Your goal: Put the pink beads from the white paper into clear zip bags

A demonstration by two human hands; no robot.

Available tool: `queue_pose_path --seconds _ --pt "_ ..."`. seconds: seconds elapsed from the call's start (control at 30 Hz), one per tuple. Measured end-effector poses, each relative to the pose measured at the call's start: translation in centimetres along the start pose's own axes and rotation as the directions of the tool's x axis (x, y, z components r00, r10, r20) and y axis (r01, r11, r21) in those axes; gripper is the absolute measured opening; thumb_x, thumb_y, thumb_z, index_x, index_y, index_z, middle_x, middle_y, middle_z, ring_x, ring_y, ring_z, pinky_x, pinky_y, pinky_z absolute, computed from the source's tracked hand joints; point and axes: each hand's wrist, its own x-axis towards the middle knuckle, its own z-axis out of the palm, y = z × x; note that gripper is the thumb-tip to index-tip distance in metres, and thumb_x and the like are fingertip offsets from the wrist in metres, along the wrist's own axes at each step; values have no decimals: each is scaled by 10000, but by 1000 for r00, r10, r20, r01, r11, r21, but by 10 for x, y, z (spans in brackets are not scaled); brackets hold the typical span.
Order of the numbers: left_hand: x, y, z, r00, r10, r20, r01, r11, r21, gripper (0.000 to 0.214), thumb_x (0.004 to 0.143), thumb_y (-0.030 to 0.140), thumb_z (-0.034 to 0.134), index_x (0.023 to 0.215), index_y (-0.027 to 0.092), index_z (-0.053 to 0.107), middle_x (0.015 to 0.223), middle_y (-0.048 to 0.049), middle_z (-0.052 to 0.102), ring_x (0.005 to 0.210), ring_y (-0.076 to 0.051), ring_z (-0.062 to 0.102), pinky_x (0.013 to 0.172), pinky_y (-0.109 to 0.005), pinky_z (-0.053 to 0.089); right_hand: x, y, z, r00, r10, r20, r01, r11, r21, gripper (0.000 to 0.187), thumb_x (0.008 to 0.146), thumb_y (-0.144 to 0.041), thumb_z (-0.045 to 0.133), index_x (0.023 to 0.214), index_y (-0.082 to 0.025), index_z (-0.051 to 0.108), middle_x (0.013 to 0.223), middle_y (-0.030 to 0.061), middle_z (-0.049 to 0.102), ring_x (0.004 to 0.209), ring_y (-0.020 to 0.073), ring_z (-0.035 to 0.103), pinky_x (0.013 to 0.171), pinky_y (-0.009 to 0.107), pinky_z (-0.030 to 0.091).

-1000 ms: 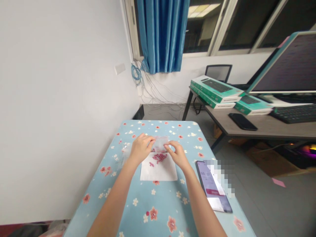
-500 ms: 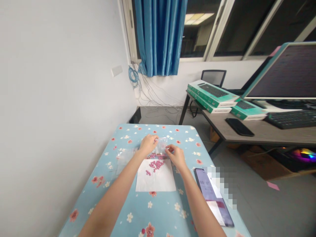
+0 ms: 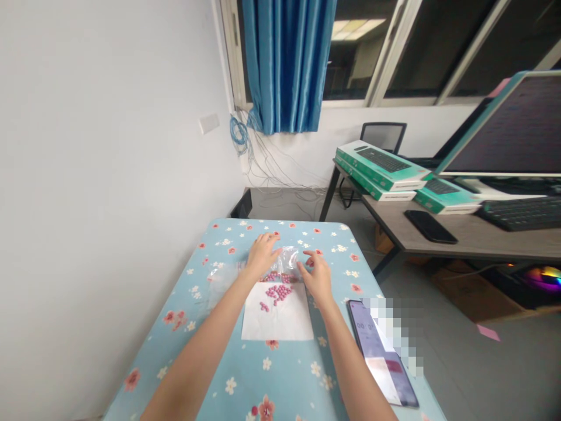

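A small clear plastic bag (image 3: 287, 259) lies on the blue flowered tablecloth (image 3: 245, 374), at the far edge of a white paper sheet (image 3: 277, 318). Several pink beads (image 3: 276, 290) are heaped on the sheet's upper part. My left hand (image 3: 262, 255) rests at the bag's left side with its fingers stretched out. My right hand (image 3: 316, 272) hovers just right of the bag, fingers spread, holding nothing. Neither hand grips the bag.
More clear bags (image 3: 220, 279) lie left of the sheet. A phone (image 3: 381, 345) with a lit screen lies at the table's right edge. To the right stands a desk (image 3: 460, 237) with green boxes (image 3: 380, 166), a dark phone, keyboard and monitor (image 3: 504, 128).
Both hands were pinching the bag's top corners and have now let go; their fingers have opened. The bag lies flat on the table.
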Motion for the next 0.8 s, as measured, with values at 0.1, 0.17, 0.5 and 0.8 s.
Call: queue_pose_path --seconds 0.1,0.17,0.5,0.8 --pt "-19 -19 -29 995 -13 -97 4 996 -94 239 840 285 564 1064 207 594 1038 -50 611 994 -193 554 908 -346 434 -1 -18 -7 1000 -13 -14 15 995 102 285 817 -360 484 994 -169 598 747 33 586 746 199 563 731 330 425" --pt "-41 -37 -49 995 -47 -92 35 991 -132 215 843 309 555 1023 202 600 977 -39 630 909 -178 579 872 -335 449 -3 -33 -8 997 -11 76 -2 986 168 240 820 -350 484 932 -178 610 713 22 585 701 184 569 687 303 428" --pt "-126 -76 -56 981 -104 162 109 994 -18 690 712 493 669 1310 235 442 1343 -93 501 1241 -264 427 1042 -423 319 -37 -99 33 896 -137 423 106 990 97 161 836 -255 537 884 -191 677 774 44 653 764 198 567 736 313 401" --pt "-112 -87 -52 935 -37 353 26 999 34 889 634 536 714 1397 278 340 1365 -75 480 1260 -312 377 1037 -454 277 -49 -111 58 888 -104 447 172 978 -114 239 869 -292 522 1037 -253 687 1013 79 589 995 243 457 856 348 312"
